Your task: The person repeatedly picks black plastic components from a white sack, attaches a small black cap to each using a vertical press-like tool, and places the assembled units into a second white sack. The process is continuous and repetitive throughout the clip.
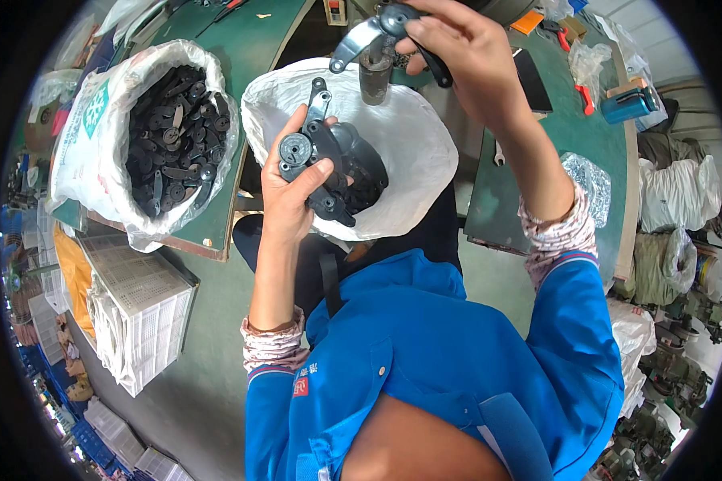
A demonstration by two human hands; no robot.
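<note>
Left hand [293, 180] at centre frame, fingers curled shut around a stack of black plastic parts [329, 172]; thumb pressed across the top piece, a thin lever tab poking up toward 12 o'clock. The stack sits above the white sack [409, 152], which holds more of the same.

Right hand [457, 44] at 12 o'clock, fingers closed on one black lever part [381, 32] seated over a dark upright post [375, 76].

A second sack of black pieces [172, 132] lies at 10 o'clock on the green bench [241, 48].

Risks, as judged:
- The left-hand stack looks loosely nested; a slackened thumb could spill pieces past the sack's rim to the floor.
- The right hand's fingertips sit close to the post; a slip while pressing could pinch them.
- A lever seated crooked may jam.
</note>
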